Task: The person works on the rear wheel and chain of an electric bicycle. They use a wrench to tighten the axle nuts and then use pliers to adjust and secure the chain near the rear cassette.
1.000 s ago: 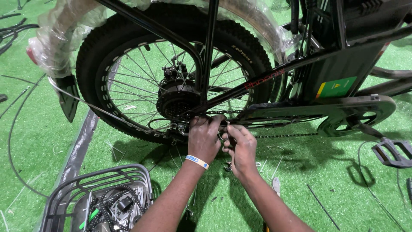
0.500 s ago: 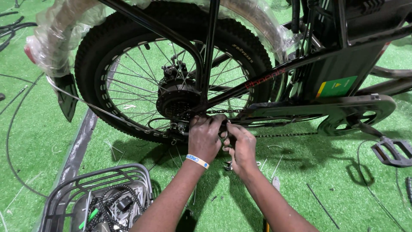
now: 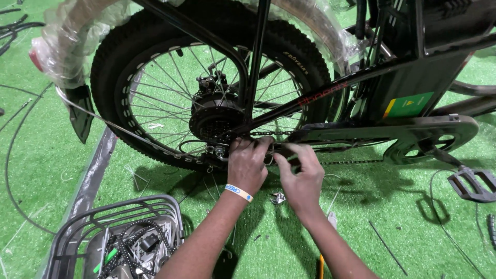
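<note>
A black bicycle stands on green artificial turf, its fat rear wheel [image 3: 155, 51] with a hub motor [image 3: 214, 116] in front of me. My left hand [image 3: 248, 163], with a pale wristband, grips the derailleur area just below the hub, fingers curled around the parts there. My right hand [image 3: 302, 175] is beside it, its fingertips pinching something small by the chain [image 3: 268, 133] and the lower frame tube. What sits between the fingers is hidden by the hands. A black chain guard [image 3: 392, 135] runs to the right toward the crank.
A dark wire basket [image 3: 111, 235] with a chain and small parts sits at the lower left. A pedal [image 3: 473, 183] lies at the right. Clear plastic wrap [image 3: 67, 46] covers the rear fender. Loose cables and cable ties lie on the turf [image 3: 41, 165].
Both hands stay at the derailleur below the hub. The right hand's fingers have shifted a little closer to the left hand. The bicycle has not moved.
</note>
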